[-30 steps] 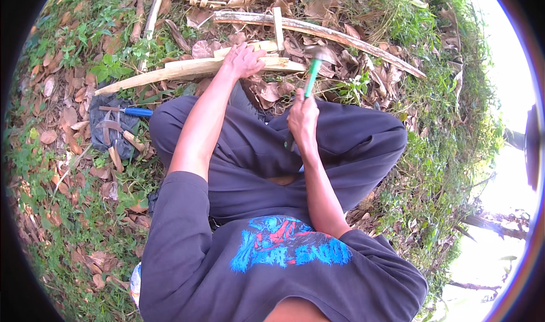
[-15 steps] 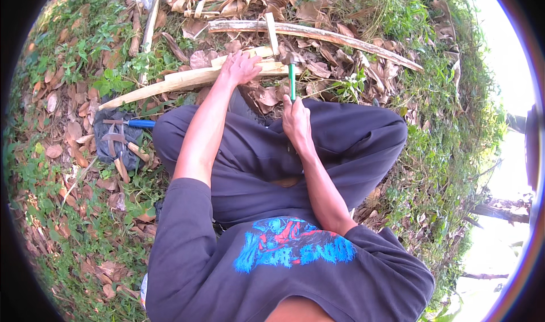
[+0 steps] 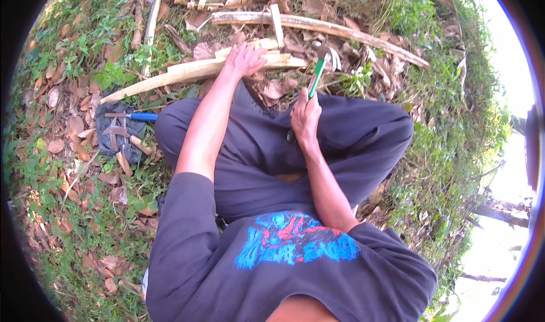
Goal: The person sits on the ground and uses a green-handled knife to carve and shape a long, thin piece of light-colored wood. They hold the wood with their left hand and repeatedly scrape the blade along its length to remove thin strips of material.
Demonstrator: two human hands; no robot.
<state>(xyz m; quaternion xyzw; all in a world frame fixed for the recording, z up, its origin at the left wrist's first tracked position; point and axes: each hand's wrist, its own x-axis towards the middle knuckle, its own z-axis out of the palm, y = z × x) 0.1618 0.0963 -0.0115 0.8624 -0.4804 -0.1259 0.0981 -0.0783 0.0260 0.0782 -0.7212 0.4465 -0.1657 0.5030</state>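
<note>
My right hand [image 3: 305,116] is closed round the green handle of a hammer [image 3: 317,75], its head tilted up to the right, apart from the wood. Across the ground in front of my crossed legs lies a long, pale, tapering piece of wood [image 3: 184,73]. My left hand [image 3: 246,60] grips its right part from above, fingers bent over it and a shorter pale strip [image 3: 267,43] at its far side. A narrow wooden slat [image 3: 277,26] stands out from that strip. The undersides of the left fingers are hidden.
A long curved wooden bar [image 3: 352,34] lies beyond on dry leaves. At my left knee, a dark cloth [image 3: 108,146] carries a blue-handled tool [image 3: 142,116] and a curved blade with a wooden handle [image 3: 140,145]. Another pole [image 3: 151,27] lies at the far left.
My right hand has raised the hammer and swung its head rightward, off the end of the wood. My left hand stays on the wood.
</note>
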